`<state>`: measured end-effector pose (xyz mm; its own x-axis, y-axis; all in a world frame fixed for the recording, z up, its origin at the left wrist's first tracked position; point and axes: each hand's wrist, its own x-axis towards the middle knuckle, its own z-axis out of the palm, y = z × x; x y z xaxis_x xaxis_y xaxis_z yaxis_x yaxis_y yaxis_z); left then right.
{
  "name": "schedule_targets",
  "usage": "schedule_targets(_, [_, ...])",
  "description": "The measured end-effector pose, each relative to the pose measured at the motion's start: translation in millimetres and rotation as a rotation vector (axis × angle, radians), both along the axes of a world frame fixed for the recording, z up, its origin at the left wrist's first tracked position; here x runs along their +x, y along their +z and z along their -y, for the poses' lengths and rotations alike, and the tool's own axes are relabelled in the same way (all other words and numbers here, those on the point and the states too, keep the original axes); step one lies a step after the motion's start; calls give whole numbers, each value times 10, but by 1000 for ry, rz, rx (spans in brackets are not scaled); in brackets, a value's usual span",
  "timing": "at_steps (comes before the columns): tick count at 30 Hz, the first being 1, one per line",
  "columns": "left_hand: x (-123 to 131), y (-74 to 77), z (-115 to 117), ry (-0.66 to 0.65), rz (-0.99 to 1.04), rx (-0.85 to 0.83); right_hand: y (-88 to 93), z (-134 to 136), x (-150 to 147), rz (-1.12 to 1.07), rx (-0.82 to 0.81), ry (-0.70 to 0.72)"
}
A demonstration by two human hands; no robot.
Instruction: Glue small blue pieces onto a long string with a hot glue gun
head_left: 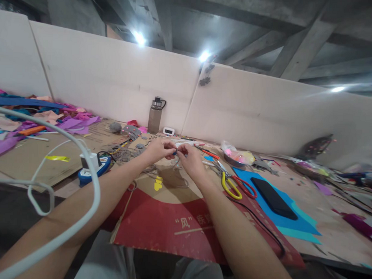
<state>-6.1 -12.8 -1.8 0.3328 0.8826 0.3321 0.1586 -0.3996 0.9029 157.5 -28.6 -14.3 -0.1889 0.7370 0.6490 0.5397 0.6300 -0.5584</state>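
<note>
My left hand (160, 151) and my right hand (190, 158) meet above the cardboard, fingertips pinched together. Between them is a small dark blue piece (174, 152), mostly covered by the fingers, so its kind is unclear. A thin grey strand (175, 162) hangs just below the fingertips. Small yellow cut-out pieces (158, 183) lie on the cardboard under my hands. Left of them is a tangle of grey cord (127, 155). To the right rest scissors with one yellow and one red handle (233, 188), and an orange-handled tool (210, 152) lies behind them.
A red printed cardboard sheet (158, 220) covers the near table. Blue sheets (303, 223) carry a black phone (274, 198). A bottle (155, 116) stands by the partition. A white cable (94, 185) loops across the left foreground near a blue power strip (95, 173). Coloured scraps (79, 121) lie far left.
</note>
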Motion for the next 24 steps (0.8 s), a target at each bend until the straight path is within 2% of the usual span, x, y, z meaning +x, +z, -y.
schedule_targets(6, [5,-6,27,78,-77,78,18,27,-17,18,-20,-10])
schedule_targets(12, [-5,-14,34,175,-122,135,42,65,0,67,13,-94])
schedule_targets(15, [-34,6,13,246,-110,197,36,74,-10,86,2,-71])
schedule_targets(19, [-58,47,10,279,29,203,27,108,-71,121,-68,45])
schedule_targets(24, [-69,41,-8,182,295,39,72,167,-106,280,-56,164])
